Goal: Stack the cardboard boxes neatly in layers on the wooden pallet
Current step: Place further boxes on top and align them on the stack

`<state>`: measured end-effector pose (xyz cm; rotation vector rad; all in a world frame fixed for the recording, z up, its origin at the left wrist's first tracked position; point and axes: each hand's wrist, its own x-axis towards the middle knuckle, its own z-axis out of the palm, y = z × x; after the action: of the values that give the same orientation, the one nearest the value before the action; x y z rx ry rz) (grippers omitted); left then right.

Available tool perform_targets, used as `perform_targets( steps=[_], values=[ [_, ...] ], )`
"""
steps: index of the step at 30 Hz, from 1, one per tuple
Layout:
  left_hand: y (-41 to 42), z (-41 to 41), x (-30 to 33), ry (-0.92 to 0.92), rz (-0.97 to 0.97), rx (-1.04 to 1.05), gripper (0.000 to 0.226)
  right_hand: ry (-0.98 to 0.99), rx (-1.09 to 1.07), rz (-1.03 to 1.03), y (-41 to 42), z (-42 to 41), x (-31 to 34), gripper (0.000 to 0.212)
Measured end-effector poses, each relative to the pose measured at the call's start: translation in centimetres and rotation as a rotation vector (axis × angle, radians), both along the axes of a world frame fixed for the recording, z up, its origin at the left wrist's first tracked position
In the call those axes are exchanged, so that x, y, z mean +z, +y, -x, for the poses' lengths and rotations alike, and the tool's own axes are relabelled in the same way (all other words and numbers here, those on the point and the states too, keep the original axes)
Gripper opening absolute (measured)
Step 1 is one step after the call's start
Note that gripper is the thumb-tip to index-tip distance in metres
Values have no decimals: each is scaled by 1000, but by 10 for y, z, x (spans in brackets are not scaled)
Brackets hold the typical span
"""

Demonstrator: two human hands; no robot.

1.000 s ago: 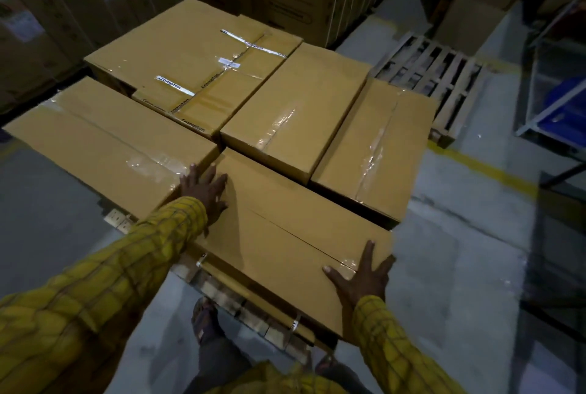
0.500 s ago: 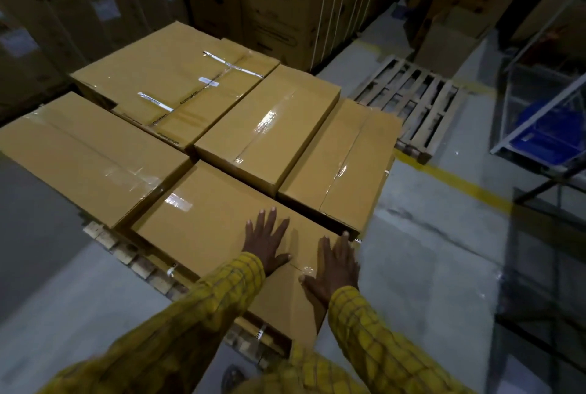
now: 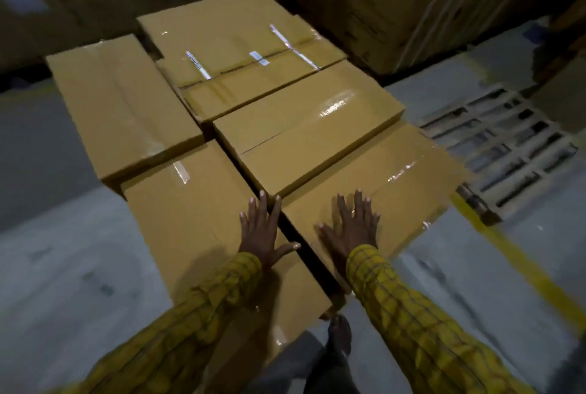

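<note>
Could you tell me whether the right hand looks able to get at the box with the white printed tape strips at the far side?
Probably not from here. The right hand lies flat on the nearest right box, and another box sits between it and the white-taped box, so the person would likely have to lean or step round.

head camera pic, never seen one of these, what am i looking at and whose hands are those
The camera sits on a person's head and looks forward and down, so the arms in yellow checked sleeves are the wearer's own. There is no machine here, and only this one view.

In front lie five flat cardboard boxes packed side by side in one layer. The pallet under them is hidden; an empty pallet lies on the floor to the right.

The left hand lies flat on the near left box, fingers straight and spread. The right hand lies flat on the near right box. A dark gap runs between these two boxes. Neither hand holds anything; they only press on the lids. Tall cartons stand behind.
</note>
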<state>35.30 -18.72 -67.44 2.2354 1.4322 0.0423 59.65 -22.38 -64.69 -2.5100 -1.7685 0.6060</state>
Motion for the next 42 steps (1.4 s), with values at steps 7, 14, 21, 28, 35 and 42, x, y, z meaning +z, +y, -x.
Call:
perform_targets(
  steps=[7, 14, 21, 28, 35, 42],
  values=[
    [-22, -67, -24, 134, -96, 379, 120, -18, 351, 61, 41, -61, -34, 100],
    [-63, -92, -19, 173, -76, 442, 108, -19, 550, 66, 33, -84, -29, 106],
    [-80, -106, -28, 234, -148, 389, 96, -67, 628, 64, 21, -112, -29, 98],
    [-78, -112, -29, 251, -98, 477, 97, -134, 594, 75, 40, -157, -34, 87],
    [-71, -166, -9, 311, 53, 684, 90, -152, 674, 56, 73, -221, -34, 90],
    [-59, -222, -6, 325, 64, 869, 92, -140, 815, 20, 94, -258, -34, 83]
  ],
)
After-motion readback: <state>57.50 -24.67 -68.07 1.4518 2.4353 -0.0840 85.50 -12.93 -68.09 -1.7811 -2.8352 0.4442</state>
